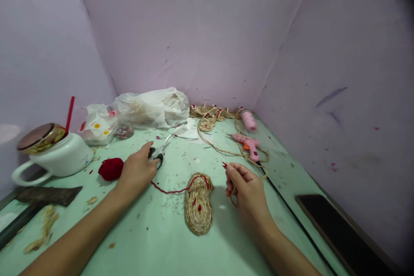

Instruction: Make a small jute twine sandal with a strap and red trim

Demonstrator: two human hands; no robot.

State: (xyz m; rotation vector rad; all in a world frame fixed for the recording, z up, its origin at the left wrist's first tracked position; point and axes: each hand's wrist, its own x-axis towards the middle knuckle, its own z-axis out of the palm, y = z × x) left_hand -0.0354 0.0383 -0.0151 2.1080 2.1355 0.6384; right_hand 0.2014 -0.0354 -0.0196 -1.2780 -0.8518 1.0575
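A small sole-shaped mat of coiled jute rope (pixel 198 203) lies on the pale green table (pixel 155 241) between my hands, with red yarn (pixel 171 190) stitched along its top edge. The yarn trails left to a red yarn ball (pixel 111 169). My left hand (pixel 138 170) rests on the black handles of a pair of scissors (pixel 158 154), fingers curled over them. My right hand (pixel 245 188) is pinched on a short red yarn end (pixel 224 164) just right of the mat, with a strand of jute under its fingers.
A white mug with a lid and red straw (pixel 54 151) stands far left beside a dark cleaver (pixel 39 202). Plastic bags (pixel 152 107), jute coils (pixel 210 117), a pink thread spool (pixel 249 120) and a pink glue gun (pixel 248 144) lie at the back. A dark phone (pixel 339 228) lies at right.
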